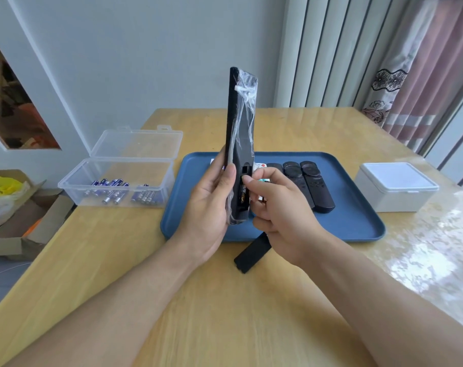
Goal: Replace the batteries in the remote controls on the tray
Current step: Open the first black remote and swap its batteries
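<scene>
Pale wooden table (pixel 225 313) by a grey wall & striped curtains: you hold a long black remote (pixel 241 123) upright over the blue tray (pixel 357 226), w/ loose clear plastic wrap around its upper part. Your left hand (pixel 209 205) grips its lower end, thumb along the edge. Battery bay faces you, uncovered; your right hand (pixel 280 205) has curled fingers w/ a fingertip at the bay opening, can't tell if it's pinching a battery. Black battery cover (pixel 251 255) lies on the table just in front of the tray. Two more black remotes (pixel 312 186) lie on the tray. Clear open box (pixel 119 178) w/ blue batteries (pixel 119 192) sits left of it; shut white box (pixel 396 186) right.
</scene>
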Motion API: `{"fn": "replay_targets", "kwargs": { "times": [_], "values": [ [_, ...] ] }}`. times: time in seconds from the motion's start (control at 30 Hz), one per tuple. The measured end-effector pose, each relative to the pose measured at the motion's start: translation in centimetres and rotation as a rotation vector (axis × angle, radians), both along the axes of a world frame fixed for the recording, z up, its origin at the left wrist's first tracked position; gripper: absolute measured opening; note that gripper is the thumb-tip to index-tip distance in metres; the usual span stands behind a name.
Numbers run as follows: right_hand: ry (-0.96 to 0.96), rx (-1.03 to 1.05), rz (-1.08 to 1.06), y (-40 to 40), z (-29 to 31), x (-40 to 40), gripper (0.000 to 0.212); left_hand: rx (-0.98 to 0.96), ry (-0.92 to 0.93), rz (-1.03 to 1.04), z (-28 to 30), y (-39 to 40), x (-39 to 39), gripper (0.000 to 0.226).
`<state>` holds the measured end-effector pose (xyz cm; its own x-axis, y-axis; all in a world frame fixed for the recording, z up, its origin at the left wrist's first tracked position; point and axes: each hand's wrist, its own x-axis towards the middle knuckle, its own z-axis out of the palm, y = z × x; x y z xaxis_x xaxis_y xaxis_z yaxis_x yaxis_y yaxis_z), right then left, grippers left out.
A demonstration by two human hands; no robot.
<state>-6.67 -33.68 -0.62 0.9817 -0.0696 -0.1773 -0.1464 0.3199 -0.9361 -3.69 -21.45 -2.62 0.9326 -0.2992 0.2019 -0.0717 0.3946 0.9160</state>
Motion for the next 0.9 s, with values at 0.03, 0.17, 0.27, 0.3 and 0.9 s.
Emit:
{"fn": "replay_targets", "kwargs": {
  "times": [0.03,0.17,0.27,0.3,0.9],
  "values": [
    [0.012,0.024,0.021,-0.1,0.1,0.0,0.016,0.012,-0.026,0.008,0.0,0.0,0.0,0.049],
    [0.048,0.069,0.091,-0.4,0.4,0.2,0.023,0.064,-0.100,0.011,0.0,0.3,0.1,0.050],
    [0.078,0.087,0.119,-0.8,0.6,0.3,0.020,0.107,-0.132,-0.001,-0.1,0.6,0.3,0.051],
    [0.092,0.088,0.115,-0.9,0.7,0.4,0.018,0.123,-0.144,0.002,-0.2,0.7,0.4,0.051],
    [0.026,-0.039,0.077,-0.3,1.0,0.1,0.012,-0.014,-0.022,-0.029,0.4,0.4,0.7,0.053]
  ]
}}
